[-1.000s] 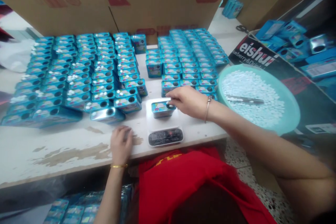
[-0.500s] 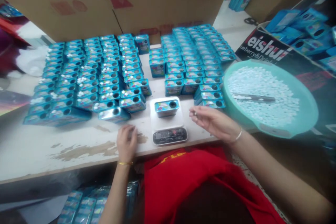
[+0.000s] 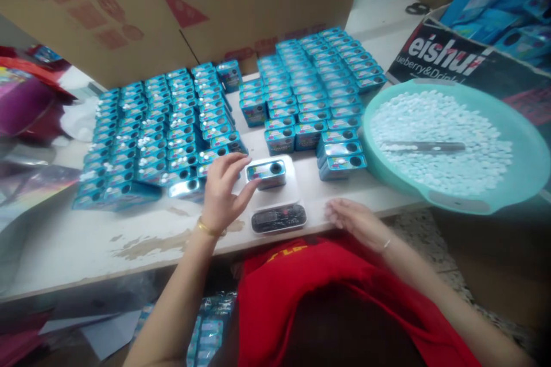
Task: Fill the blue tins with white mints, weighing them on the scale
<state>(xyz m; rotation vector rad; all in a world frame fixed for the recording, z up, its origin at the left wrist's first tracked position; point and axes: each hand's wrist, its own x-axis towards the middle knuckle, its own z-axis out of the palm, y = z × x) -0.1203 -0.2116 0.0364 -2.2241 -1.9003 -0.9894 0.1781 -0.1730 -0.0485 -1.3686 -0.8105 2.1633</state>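
Blue tin point(image 3: 263, 171): on white scale point(image 3: 291, 186), dark round opening at right end. Left hand point(image 3: 224, 192): thumb and fingers spread at tin's left end; contact unclear. Right hand point(image 3: 355, 221): fingers partly curled, right of scale; cannot tell if grasping. Beyond: tin rows point(image 3: 303, 89). Far right: green basin point(image 3: 530, 152), white tablets point(image 3: 443, 117) inside.

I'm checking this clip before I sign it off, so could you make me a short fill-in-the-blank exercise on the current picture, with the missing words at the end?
Only ____ tin stands on the scale.
The person's hand nearer that tin is the ____ one.
The basin of small white pieces is on the person's ____ side.
The garment with yellow lettering is ____ in color.

Missing words: one; left; right; red.
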